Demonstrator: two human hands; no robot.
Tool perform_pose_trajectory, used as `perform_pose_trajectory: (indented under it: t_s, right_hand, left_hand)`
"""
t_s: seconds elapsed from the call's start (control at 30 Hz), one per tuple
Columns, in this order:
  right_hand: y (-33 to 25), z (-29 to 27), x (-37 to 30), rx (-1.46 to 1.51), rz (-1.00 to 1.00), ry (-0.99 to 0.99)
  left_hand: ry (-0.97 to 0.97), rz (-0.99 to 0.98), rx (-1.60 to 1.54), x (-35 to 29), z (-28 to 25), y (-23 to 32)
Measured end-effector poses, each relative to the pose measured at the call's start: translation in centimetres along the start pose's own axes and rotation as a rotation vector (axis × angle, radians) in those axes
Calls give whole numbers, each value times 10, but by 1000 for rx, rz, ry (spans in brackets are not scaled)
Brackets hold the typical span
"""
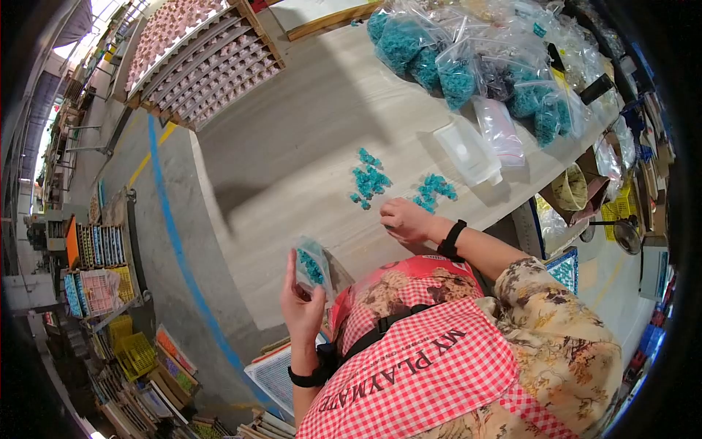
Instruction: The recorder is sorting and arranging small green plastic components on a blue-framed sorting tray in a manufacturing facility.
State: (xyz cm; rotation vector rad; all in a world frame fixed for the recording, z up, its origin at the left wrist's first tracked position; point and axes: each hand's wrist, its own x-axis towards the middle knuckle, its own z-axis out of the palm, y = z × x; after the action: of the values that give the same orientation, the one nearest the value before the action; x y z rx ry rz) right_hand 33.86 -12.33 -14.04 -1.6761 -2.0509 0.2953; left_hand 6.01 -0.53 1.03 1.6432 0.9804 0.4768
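My left hand [301, 313] holds a small clear plastic bag [324, 276] at the near left edge of the table, thumb and fingers around its side. Small teal pieces [310, 266] lie inside the bag. Over the tabletop [292, 164], my right hand [406, 221] has its fingers curled together; whatever is between them is too small or hidden to make out. Just beyond it lie two loose groups of teal pieces: a longer one [371, 181] ahead and to the left, and another [436, 192] close by its knuckles on the right.
Several clear bags of teal pieces [401, 50] are heaped at the far right. Nearer lie a stack of flat clear bags [468, 152] and a whitish-pink packet [499, 132]. A wooden-framed tray of pink pieces [212, 77] stands at the far left. Crates [134, 356] sit on the left.
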Motion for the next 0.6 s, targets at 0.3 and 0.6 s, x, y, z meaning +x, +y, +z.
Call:
perform_pose_trajectory:
  t_s: [0.3, 0.6]
  right_hand:
    - [-4, -48, -56, -235, 564, 232]
    - [24, -32, -59, -102, 587, 259]
  left_hand:
    - [-31, -43, -19, 3, -1, 4]
    - [-63, 39, 222, 7, 7, 15]
